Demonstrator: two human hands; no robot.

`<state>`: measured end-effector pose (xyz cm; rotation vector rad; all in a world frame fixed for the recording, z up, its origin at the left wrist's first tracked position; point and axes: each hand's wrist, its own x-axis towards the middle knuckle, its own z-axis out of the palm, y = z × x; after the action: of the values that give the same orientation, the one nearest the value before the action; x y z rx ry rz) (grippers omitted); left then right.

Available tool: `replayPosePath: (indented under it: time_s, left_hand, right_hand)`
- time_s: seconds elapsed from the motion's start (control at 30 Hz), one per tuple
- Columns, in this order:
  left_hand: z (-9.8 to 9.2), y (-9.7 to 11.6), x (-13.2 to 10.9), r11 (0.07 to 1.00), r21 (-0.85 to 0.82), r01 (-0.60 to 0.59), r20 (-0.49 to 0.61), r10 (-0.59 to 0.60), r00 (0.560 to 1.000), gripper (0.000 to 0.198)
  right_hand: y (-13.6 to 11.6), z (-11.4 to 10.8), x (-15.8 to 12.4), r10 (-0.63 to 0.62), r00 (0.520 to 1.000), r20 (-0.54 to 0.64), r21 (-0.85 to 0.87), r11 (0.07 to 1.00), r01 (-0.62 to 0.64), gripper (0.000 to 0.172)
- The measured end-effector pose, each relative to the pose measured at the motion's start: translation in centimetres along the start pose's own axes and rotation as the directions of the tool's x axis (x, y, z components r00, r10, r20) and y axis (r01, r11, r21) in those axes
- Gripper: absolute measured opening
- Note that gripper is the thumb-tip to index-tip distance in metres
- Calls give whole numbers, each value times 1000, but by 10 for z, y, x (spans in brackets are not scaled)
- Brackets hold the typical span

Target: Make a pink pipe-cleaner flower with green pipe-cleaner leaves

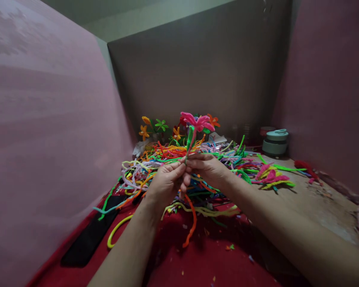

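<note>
A pipe-cleaner flower [198, 122] with pink petals and a green leaf stands upright above my hands. My left hand [170, 177] is closed, its thumb and fingers pinching the lower stem. Right beside it, my right hand [206, 166] is closed too, fingertips pinching the same stem just under the green leaf [190, 137]. The fingertips of both hands meet around the stem, so its lower end is partly hidden. Behind and below the hands lies a large tangled heap of coloured pipe cleaners [161, 151]. An orange pipe cleaner [194, 219] hangs below the hands over the red cloth.
Finished flowers [161, 124] in orange, green and yellow stand at the back. A teal lidded container [275, 142] sits at the back right. Pink and yellow pipe-cleaner pieces [272, 175] lie on the right. A black flat strip [92, 235] rests on the red cloth [179, 267]. Pink walls [48, 131] enclose both sides.
</note>
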<state>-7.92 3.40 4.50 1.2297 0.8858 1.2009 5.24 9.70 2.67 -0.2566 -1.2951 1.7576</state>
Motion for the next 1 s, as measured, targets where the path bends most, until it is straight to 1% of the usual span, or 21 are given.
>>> replayPosePath:
  time_s: [0.03,0.07,0.1,0.13,0.17,0.2,0.23,0.3,0.37,0.4,0.5,0.57,0.67,0.73,0.8,0.87,0.93,1.0]
  left_hand:
    - [0,3,0,989,143,-39,-65,49,997,26]
    - [-1,6,-1,955,285,-79,-143,124,982,27]
    - [-2,9,-1,907,407,-111,-218,214,952,26]
    - [-3,12,-1,858,495,-134,-279,303,911,24]
    - [-5,14,-1,827,541,-153,-318,369,873,22]
    - [-7,16,-1,821,544,-174,-333,402,853,21]
    - [-10,16,-2,837,511,-193,-325,397,858,20]
    - [-13,15,-2,893,401,-205,-279,332,901,20]
    - [-15,12,-2,930,320,-179,-235,261,936,19]
    - [-15,11,-3,941,299,-161,-230,235,945,19]
    - [-12,11,-3,960,250,-125,-252,189,949,18]
    - [-10,13,-4,960,247,-131,-267,197,943,17]
    - [-7,15,-5,943,300,-147,-259,228,939,15]
    - [-9,15,-6,955,253,-154,-229,214,950,14]
    - [-13,14,-7,981,119,-154,-197,176,964,14]
    - [-19,14,-8,992,18,-123,-169,125,978,14]
    - [-22,15,-8,997,8,-83,-129,83,988,15]
    - [-23,16,-8,995,61,-76,-81,81,993,17]
  right_hand:
    - [-1,1,0,-19,1000,-17,-39,999,18,11]
    - [-1,2,1,-35,999,-32,-85,996,32,11]
    - [-2,3,1,-47,998,-45,-138,990,40,10]
    - [-3,5,0,-51,997,-56,-193,980,40,11]
    - [-3,7,0,-43,997,-61,-247,969,27,12]
    - [-4,9,-1,-24,998,-55,-294,956,7,13]
    - [-4,11,-2,-3,999,-42,-328,945,-11,13]
    - [-3,14,-5,37,999,-3,-351,936,-35,16]
    - [-1,16,-6,67,998,14,-346,937,-58,19]
    - [0,17,-7,84,996,13,-340,938,-74,20]
    - [3,16,-6,139,990,30,-301,946,-123,19]
    - [5,14,-5,163,984,66,-274,952,-140,18]
    - [6,12,-5,187,977,101,-266,951,-155,17]
    - [5,12,-7,193,972,136,-283,948,-148,18]
    - [5,14,-9,189,968,167,-312,941,-130,19]
    - [5,17,-11,179,966,187,-348,932,-105,20]
    - [5,19,-13,161,967,195,-371,925,-79,21]
    - [6,20,-13,136,973,185,-382,923,-57,21]
